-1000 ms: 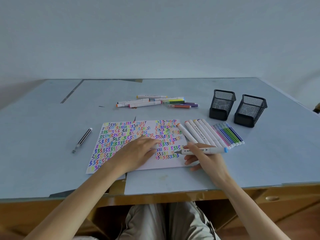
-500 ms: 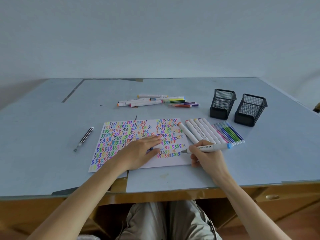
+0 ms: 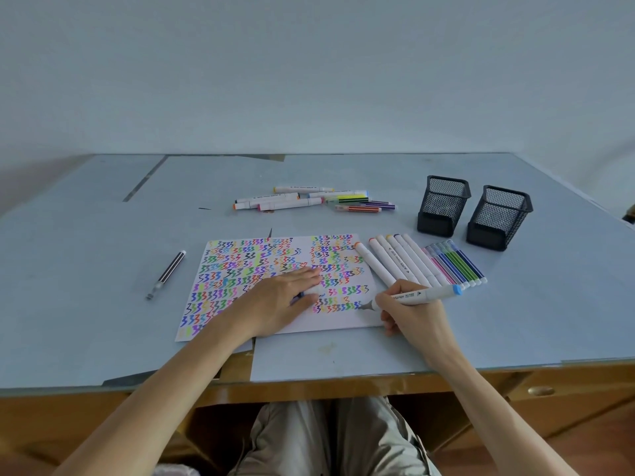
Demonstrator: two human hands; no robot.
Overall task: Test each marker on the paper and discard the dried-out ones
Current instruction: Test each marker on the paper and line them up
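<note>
Your right hand (image 3: 410,312) grips a white marker (image 3: 415,296) with a blue end cap, fingers curled round the barrel, its dark tip touching the paper (image 3: 275,286) at the right end of the lowest row of squiggles. Your left hand (image 3: 281,300) lies flat on the paper with fingers nearly straight, pressing the sheet down; a small white object with a bit of blue shows under the fingers, and you cannot tell what it is.

The paper sits in the middle of the table (image 3: 103,321), covered with rows of coloured zigzag marks. At 3 o'clock from it, touching its edge, lies a row of white markers (image 3: 395,259), and just beside them a row of thin coloured pens (image 3: 455,262). At 12 o'clock, well apart, is a loose pile of markers (image 3: 309,200). At 2 o'clock stand two black mesh pen holders (image 3: 443,206), upright and side by side. At 9 o'clock from the paper lies a dark striped pen (image 3: 167,273).
</note>
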